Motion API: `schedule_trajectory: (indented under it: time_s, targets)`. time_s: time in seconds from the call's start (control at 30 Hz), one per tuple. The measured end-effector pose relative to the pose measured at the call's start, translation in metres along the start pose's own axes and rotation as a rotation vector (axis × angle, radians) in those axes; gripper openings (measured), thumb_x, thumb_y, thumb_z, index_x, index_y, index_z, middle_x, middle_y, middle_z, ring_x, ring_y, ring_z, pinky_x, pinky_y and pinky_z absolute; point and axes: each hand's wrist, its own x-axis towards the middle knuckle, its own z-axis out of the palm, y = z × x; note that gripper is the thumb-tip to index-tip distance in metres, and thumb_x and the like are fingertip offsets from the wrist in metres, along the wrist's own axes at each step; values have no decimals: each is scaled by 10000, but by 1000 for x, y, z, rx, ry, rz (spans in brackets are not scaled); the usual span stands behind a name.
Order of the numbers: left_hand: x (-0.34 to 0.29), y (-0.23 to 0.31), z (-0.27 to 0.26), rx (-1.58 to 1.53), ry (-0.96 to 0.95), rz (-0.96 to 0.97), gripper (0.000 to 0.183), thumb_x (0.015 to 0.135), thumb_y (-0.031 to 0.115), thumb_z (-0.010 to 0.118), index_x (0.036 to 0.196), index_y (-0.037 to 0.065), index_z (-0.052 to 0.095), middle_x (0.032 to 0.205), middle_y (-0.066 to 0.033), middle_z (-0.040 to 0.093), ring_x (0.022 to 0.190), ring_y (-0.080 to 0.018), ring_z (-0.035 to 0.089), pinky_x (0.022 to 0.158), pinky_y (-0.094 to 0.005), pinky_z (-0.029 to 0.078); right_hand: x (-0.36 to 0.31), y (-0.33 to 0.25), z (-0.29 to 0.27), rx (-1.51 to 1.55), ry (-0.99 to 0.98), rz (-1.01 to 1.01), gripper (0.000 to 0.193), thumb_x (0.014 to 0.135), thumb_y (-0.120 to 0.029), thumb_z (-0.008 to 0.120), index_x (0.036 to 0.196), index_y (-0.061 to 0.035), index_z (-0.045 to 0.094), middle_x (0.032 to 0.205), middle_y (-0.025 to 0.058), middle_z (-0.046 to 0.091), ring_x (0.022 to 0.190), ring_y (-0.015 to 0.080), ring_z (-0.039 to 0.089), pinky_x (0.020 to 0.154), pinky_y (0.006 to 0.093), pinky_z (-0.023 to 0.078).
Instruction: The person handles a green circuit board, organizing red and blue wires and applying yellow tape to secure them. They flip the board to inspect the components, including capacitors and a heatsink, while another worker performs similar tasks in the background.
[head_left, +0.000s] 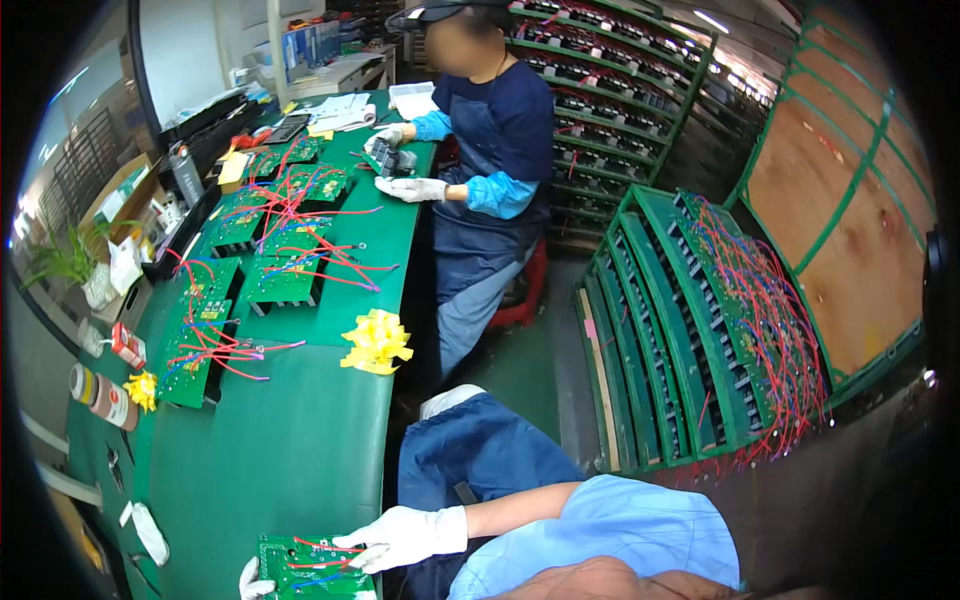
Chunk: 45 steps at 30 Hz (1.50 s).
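A green circuit board (285,552) with red and blue wires lies at the near edge of the green-topped table, partly cut off by the picture's lower rim. My right hand (415,537), in a white glove, grips its right side, with the fingers over the wire ends. At the board's left edge is my left hand (254,580), also gloved and only partly in view. Its fingers curl against that edge. Whether the right fingertips pinch a wire as well is too small to tell.
Several wired circuit boards (275,265) cover the far table (290,420), near yellow strips (377,342). Bottles (104,398) and pliers (115,466) lie left. Across sits a co-worker (495,130), gloved hands on a component. A green rack (690,330) of boards stands right.
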Motion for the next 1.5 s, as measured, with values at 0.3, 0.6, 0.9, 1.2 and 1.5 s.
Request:
schedule_trajectory:
  time_s: [0.3,0.6,0.9,1.2,1.5]
  targets:
    - [3,-39,34,-240,-35,129,237,901,-34,573,1104,73,632,1427,-220,481,1204,-321,564,1021,-461,470,4,-59,-41,-1023,146,-358,323,859,-207,681,1175,-147,702,1134,89,699,929,255,688,766,319,548]
    - [14,-11,0,-180,-109,-226,520,930,142,634,1383,-29,445,1269,-156,591,1024,-160,623,856,-278,516,-12,-9,-34,-843,254,-332,497,762,-162,790,1233,-77,656,696,100,628,609,240,629,576,346,509]
    - [-5,-10,40,-291,-55,-370,483,863,-24,678,1321,-30,525,1184,-99,618,1025,-146,603,890,-280,503,-42,14,-57,-901,136,-294,325,804,-127,725,1123,-68,709,648,91,572,546,243,552,522,364,461]
    - [-9,-14,46,-416,-7,-291,440,802,-76,718,1216,-28,574,1116,-116,644,1033,-184,615,920,-331,505,-50,26,-63,-942,114,-421,144,801,-167,729,883,-50,706,652,99,590,550,279,566,507,383,445]
    - [-12,-19,41,-457,-65,-213,494,742,-91,756,1185,7,561,1104,-128,655,1056,-218,616,956,-365,475,-52,37,-61,-1007,137,-453,201,789,-209,676,917,-56,700,617,59,575,519,237,555,497,363,439]
